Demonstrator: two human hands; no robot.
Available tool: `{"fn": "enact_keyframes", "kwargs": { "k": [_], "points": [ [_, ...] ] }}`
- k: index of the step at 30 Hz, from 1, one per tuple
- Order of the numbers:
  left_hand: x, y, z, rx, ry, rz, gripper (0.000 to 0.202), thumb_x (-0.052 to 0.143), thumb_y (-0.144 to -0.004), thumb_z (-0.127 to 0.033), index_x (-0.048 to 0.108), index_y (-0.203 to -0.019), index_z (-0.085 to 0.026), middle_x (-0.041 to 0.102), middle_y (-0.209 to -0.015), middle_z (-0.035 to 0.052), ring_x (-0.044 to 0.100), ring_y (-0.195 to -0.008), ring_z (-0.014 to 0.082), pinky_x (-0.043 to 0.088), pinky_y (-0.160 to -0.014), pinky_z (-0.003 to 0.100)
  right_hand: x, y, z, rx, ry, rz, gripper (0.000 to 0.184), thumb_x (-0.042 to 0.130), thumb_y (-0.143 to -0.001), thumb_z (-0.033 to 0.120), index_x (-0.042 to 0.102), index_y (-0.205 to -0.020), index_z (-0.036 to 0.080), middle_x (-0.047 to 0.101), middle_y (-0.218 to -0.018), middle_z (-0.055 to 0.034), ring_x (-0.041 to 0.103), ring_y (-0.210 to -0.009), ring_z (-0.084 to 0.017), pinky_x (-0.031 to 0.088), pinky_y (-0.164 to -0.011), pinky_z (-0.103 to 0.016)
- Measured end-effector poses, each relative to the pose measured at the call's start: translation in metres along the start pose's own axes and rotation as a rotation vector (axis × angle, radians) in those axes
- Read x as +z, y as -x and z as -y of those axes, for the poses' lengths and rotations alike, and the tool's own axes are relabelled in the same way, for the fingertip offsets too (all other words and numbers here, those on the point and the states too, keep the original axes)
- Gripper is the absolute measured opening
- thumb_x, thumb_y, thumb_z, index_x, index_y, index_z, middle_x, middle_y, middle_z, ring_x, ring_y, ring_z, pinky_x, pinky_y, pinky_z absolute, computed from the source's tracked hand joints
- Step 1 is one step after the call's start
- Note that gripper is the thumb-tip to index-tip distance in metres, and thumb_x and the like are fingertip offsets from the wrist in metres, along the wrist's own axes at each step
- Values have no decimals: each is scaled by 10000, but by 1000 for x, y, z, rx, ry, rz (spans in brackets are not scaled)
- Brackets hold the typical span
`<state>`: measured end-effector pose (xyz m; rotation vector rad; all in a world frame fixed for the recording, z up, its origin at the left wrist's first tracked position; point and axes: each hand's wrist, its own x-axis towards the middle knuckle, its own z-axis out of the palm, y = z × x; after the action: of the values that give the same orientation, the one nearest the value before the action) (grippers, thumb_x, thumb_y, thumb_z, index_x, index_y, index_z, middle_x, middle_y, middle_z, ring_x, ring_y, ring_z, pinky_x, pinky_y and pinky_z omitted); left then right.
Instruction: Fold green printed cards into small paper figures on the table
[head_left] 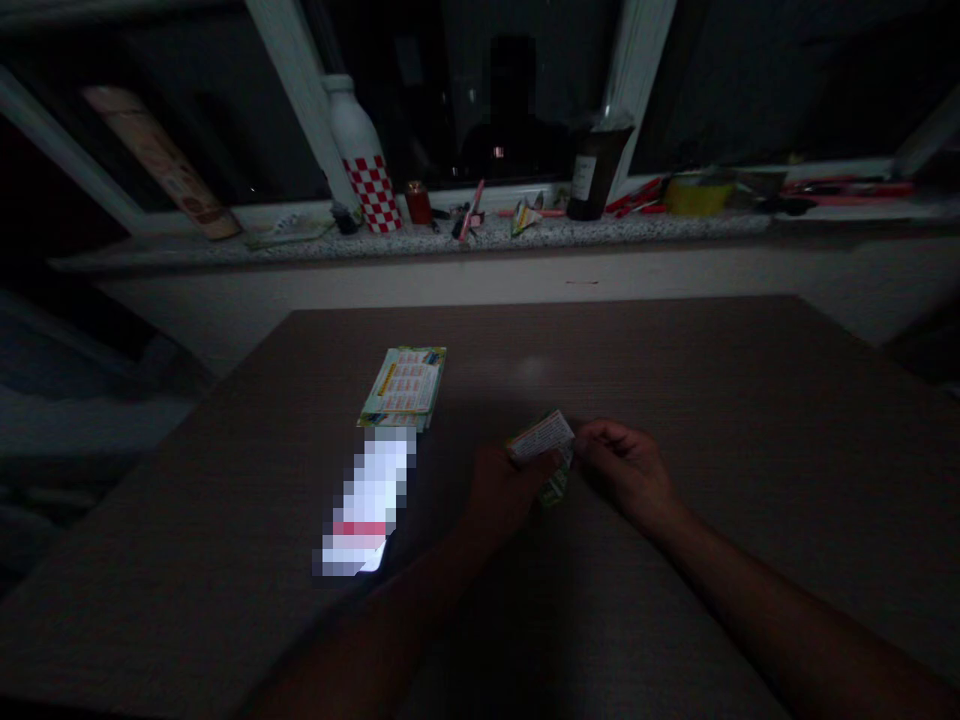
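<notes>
My left hand (506,490) is closed on a small folded printed paper (544,437), with the thumb laid across it. White with fine print shows on its upper face, and green on the lower part. At the paper's right corner, my right hand (626,465) has its fingertips pinched together; dim light blurs the exact contact. To the left of my hands lies a stack of printed cards (405,385), pale green with rows of small red print. Just in front of the stack is a lit phone (367,500), its screen pixelated.
The brown wooden table (690,380) meets a wall below a granite windowsill (300,245). On the sill stand a pink cylinder (161,165), a red-checked white bottle (364,160), a dark labelled container (596,175) and a yellow container (697,195), with pens and small items.
</notes>
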<state>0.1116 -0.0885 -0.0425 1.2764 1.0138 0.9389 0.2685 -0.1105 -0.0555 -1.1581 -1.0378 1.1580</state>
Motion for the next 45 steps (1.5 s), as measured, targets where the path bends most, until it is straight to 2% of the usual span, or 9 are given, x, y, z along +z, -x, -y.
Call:
{"fn": "enact_keyframes", "kwargs": {
  "k": [5, 10, 16, 24, 30, 36, 45],
  "points": [
    [-3, 0, 3, 40, -47, 72, 212, 663, -743, -304, 713, -844, -125, 711, -789, 50, 643, -713, 167, 495, -652, 252, -4, -1, -4, 2, 32, 30, 228, 701, -697, 384, 634, -662, 170, 607, -562, -3, 512, -509, -112, 375, -511, -237],
    [-3, -2, 3, 37, -72, -2, 242, 690, -712, -324, 718, -867, -140, 724, -832, 54, 651, -747, 184, 501, -690, 276, -4, 0, -2, -11, 57, 51, 253, 696, -693, 410, 620, -642, 173, 607, -560, -6, 527, -521, -125, 393, -535, -255],
    [-4, -3, 3, 33, -21, 16, 249, 693, -710, -331, 717, -882, -153, 729, -849, 46, 658, -774, 190, 508, -712, 282, -3, 1, 1, -4, 61, 89, 255, 703, -694, 416, 651, -698, 166, 624, -581, -12, 539, -535, -126, 400, -547, -255],
    [-6, -2, 2, 33, 59, 26, 287, 716, -700, -322, 712, -920, -139, 728, -865, 54, 657, -769, 182, 497, -708, 271, -7, 1, -6, -12, -14, 73, 204, 690, -747, 371, 665, -717, 171, 641, -611, -10, 558, -568, -125, 414, -587, -251],
    [-6, -2, 1, 32, 88, 19, 261, 729, -683, -311, 719, -875, -135, 726, -819, 43, 650, -739, 177, 493, -678, 262, -10, 0, -12, 4, -98, 87, 177, 690, -762, 343, 664, -721, 172, 633, -607, -1, 547, -571, -116, 406, -595, -244],
    [-5, -3, -1, 25, 170, 32, 286, 760, -644, -316, 724, -867, -141, 727, -818, 47, 654, -754, 187, 497, -705, 279, -9, 1, -7, -8, -120, 122, 169, 685, -767, 340, 673, -727, 176, 631, -599, -2, 547, -578, -122, 405, -601, -253],
    [-8, -1, 0, 29, 185, 75, 272, 730, -687, -293, 708, -917, -149, 720, -885, 47, 648, -824, 191, 490, -760, 288, -10, 1, -7, 2, -143, 101, 168, 682, -765, 333, 664, -720, 173, 631, -593, -5, 552, -578, -133, 420, -608, -268]
  ]
}}
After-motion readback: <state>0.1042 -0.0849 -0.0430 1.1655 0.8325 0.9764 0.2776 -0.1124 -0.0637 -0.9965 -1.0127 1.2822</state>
